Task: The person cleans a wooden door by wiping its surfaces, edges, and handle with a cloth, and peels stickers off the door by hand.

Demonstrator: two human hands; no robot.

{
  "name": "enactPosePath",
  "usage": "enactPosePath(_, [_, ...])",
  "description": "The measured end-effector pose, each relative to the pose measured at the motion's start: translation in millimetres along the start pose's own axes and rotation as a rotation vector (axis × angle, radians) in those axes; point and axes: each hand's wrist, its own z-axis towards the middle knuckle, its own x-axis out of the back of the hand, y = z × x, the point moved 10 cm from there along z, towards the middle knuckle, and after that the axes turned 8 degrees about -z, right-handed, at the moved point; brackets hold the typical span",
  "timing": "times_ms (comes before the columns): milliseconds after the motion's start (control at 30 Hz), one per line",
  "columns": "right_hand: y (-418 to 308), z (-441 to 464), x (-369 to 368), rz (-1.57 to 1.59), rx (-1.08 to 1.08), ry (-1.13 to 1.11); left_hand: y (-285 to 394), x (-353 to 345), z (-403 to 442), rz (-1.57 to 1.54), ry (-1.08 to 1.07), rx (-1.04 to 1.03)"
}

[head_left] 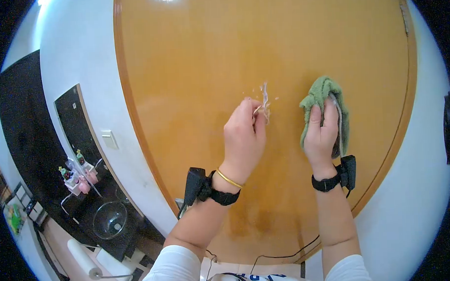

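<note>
At the middle of the door (183, 92), our left hand (244, 135) has its fingertips drawn together, seemingly pinching the white scrap (265, 92) stuck there. We judge it paper-thin, light and likely to tear or crumble; a loose edge close to the wood looks the best hold. To its right, our right hand (319, 139) clasps the green cloth (324, 85), thumb and fingers closed on its folds in front of the door. It should be soft, limp and light, held best bunched.
</note>
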Motion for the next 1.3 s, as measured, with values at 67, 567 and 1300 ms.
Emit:
enactPosePath(67, [0.2,1.0,0.1,0.015,-0.004,-0.014,-5.2,-5.7,-2.4,-0.011,-0.021,0.032])
enactPosePath(567, [-2.2,1.0,-0.1,0.022,0.041,-0.036,-8.7,-23.7,0.0,0.304,-0.067,-0.002])
enactPosePath(1300, [-2.1,0.0,0.0,-0.014,0.078,-0.003,-58.7,42.5,-20.2,-1.037,0.398,0.8])
